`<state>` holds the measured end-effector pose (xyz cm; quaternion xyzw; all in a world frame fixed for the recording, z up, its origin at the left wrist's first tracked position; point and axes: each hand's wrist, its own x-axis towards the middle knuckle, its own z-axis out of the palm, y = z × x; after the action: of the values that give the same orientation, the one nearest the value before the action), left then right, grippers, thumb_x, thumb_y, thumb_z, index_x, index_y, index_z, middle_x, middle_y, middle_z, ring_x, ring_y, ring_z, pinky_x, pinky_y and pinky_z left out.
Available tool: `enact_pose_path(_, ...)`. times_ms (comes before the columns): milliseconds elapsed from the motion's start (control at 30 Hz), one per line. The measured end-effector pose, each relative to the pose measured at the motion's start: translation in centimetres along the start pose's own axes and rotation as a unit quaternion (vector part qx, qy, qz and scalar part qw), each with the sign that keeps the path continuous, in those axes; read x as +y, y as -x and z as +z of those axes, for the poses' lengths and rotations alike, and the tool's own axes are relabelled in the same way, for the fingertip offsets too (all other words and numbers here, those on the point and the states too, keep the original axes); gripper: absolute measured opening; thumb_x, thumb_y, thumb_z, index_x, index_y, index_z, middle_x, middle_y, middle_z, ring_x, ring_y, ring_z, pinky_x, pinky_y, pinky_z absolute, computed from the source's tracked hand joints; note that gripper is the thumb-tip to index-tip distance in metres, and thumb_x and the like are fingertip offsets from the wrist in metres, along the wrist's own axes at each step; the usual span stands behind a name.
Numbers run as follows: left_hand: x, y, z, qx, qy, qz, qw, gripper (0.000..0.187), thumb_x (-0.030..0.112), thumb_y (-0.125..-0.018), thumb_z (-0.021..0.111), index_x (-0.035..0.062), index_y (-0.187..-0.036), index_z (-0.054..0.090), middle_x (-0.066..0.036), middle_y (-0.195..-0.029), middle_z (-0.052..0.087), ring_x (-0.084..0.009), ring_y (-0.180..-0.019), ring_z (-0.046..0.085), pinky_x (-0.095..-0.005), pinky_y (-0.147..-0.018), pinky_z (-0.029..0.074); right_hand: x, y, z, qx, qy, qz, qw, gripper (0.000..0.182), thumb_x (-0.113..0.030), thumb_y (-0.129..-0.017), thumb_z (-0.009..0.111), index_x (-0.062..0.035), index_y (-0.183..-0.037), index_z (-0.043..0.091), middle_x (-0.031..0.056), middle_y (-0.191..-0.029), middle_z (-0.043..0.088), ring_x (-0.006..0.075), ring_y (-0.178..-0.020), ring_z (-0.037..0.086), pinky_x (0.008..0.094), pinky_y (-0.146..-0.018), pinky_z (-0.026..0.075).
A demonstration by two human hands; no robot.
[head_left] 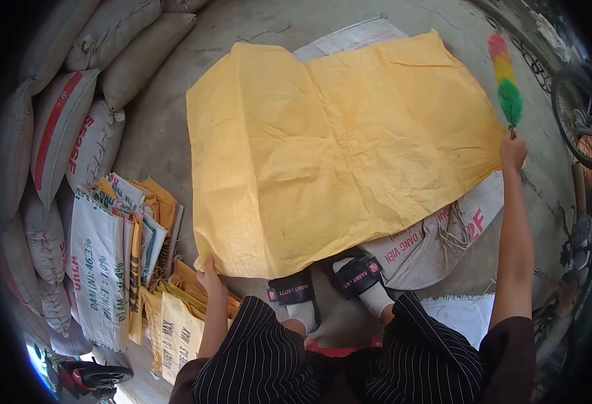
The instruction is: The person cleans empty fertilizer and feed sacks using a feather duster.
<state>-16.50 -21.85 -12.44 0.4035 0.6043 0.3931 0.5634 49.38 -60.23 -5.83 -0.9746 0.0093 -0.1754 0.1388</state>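
Observation:
A large yellow woven sack [363,135] is spread out in front of me, creased down its middle. My left hand [211,277] is closed on its near left corner. My right hand [513,152] is closed round the handle of a feather duster [506,81] with pink, yellow and green bands, pointing away from me. The sack's right edge meets that hand; whether the fingers also pinch it is hidden. Under the sack lies a white printed sack [410,259] with a bundle of strings [456,232] on it.
Filled sacks [53,128] are piled along the left. Folded empty sacks [104,262] stand in a stack nearer me, beside more folded yellow ones [181,323]. A bicycle wheel [575,114] stands at the right. My sandalled feet [296,296] are at the sack's near edge.

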Motion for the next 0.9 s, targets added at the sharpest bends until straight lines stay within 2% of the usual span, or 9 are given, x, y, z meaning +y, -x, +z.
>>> enact_pose_path(133,-5.2,6.1,-1.5,0.052,-0.111,-0.088,0.989,0.035,0.008,-0.078,0.06,-0.0086,-0.107,0.051,-0.014,-0.102,0.057,-0.0198,-0.088,0.056,-0.0302,-0.077,0.045,-6.1,10.1,-2.1,0.015,-0.21,-0.127,0.969,0.024,-0.02,-0.088,0.044,-0.0014,-0.08,0.056,0.0127,-0.065,0.06,0.0264,-0.061,0.06,0.0366,-0.055,0.043)
enact_pose_path(200,-9.6,5.2,-5.4,-0.218,-0.236,-0.016,0.947,0.039,0.019,-0.082,0.055,-0.0109,-0.107,0.05,-0.016,-0.102,0.057,-0.0246,-0.088,0.057,-0.0337,-0.079,0.045,-8.0,18.7,-2.7,-0.135,-0.317,-0.156,0.926,0.019,-0.014,-0.088,0.044,-0.0009,-0.077,0.052,0.0123,-0.053,0.047,0.0213,-0.048,0.051,0.0335,-0.046,0.036)
enact_pose_path(233,-8.6,5.3,-5.4,-0.213,-0.232,-0.021,0.949,0.039,0.019,-0.082,0.055,-0.0109,-0.107,0.05,-0.016,-0.102,0.057,-0.0246,-0.088,0.057,-0.0337,-0.079,0.045,-8.7,22.8,-3.4,-0.248,-0.326,-0.163,0.898,0.017,-0.013,-0.087,0.045,-0.0012,-0.077,0.052,0.0154,-0.055,0.048,0.0263,-0.05,0.053,0.0357,-0.047,0.036)
enact_pose_path(300,-4.6,4.2,-3.2,-0.243,0.12,-0.328,0.905,0.048,0.034,-0.085,0.046,-0.0068,-0.11,0.05,-0.017,-0.106,0.056,-0.0305,-0.093,0.056,-0.0385,-0.08,0.045,-10.6,29.3,-5.0,-0.385,-0.363,-0.255,0.809,0.013,-0.011,-0.084,0.047,-0.0018,-0.079,0.053,0.0208,-0.061,0.051,0.0368,-0.057,0.053,0.0407,-0.049,0.038)
enact_pose_path(400,-2.8,1.0,-2.6,-0.218,0.097,-0.363,0.901,0.052,0.043,-0.088,0.036,0.0003,-0.114,0.05,-0.016,-0.112,0.054,-0.0323,-0.099,0.054,-0.0411,-0.082,0.045,-12.0,34.0,-5.7,-0.526,-0.209,-0.479,0.671,0.014,-0.019,-0.082,0.049,-0.0048,-0.079,0.051,0.0179,-0.062,0.056,0.0349,-0.061,0.057,0.0429,-0.053,0.043)
enact_pose_path(500,-5.6,-2.3,-2.8,-0.271,0.002,-0.301,0.914,0.046,0.035,-0.09,0.038,-0.0022,-0.116,0.047,-0.015,-0.112,0.055,-0.0271,-0.099,0.055,-0.0366,-0.081,0.046,-11.6,36.2,-3.0,-0.559,-0.106,-0.546,0.615,0.014,-0.02,-0.079,0.048,-0.0069,-0.08,0.051,0.0154,-0.063,0.058,0.0343,-0.06,0.058,0.0439,-0.054,0.044)
enact_pose_path(667,-4.6,-2.3,-1.9,-0.281,-0.125,-0.274,0.911,0.038,0.026,-0.093,0.038,-0.0034,-0.117,0.046,-0.013,-0.11,0.056,-0.0217,-0.096,0.057,-0.032,-0.081,0.047,-10.7,32.3,3.2,-0.435,-0.045,-0.493,0.752,0.012,-0.018,-0.077,0.05,-0.0064,-0.079,0.052,0.0154,-0.068,0.06,0.0333,-0.061,0.059,0.0434,-0.056,0.046)
enact_pose_path(800,-6.3,-1.8,-3.5,-0.229,-0.183,-0.173,0.94,0.034,0.023,-0.092,0.04,-0.0037,-0.112,0.049,-0.012,-0.105,0.058,-0.0198,-0.093,0.057,-0.03,-0.082,0.045,-8.0,27.9,5.2,-0.347,-0.03,-0.315,0.883,0.021,-0.023,-0.085,0.045,-0.0046,-0.078,0.052,0.0191,-0.069,0.059,0.0366,-0.065,0.058,0.0466,-0.058,0.044)
enact_pose_path(900,-6.4,-1.8,-3.7,-0.219,-0.238,-0.234,0.917,0.033,0.022,-0.092,0.041,-0.0031,-0.112,0.049,-0.012,-0.104,0.058,-0.02,-0.093,0.057,-0.0299,-0.081,0.045,-7.9,26.8,4.9,-0.329,-0.086,-0.188,0.921,0.024,-0.025,-0.087,0.043,-0.0042,-0.078,0.051,0.021,-0.069,0.058,0.0385,-0.067,0.057,0.048,-0.058,0.043)
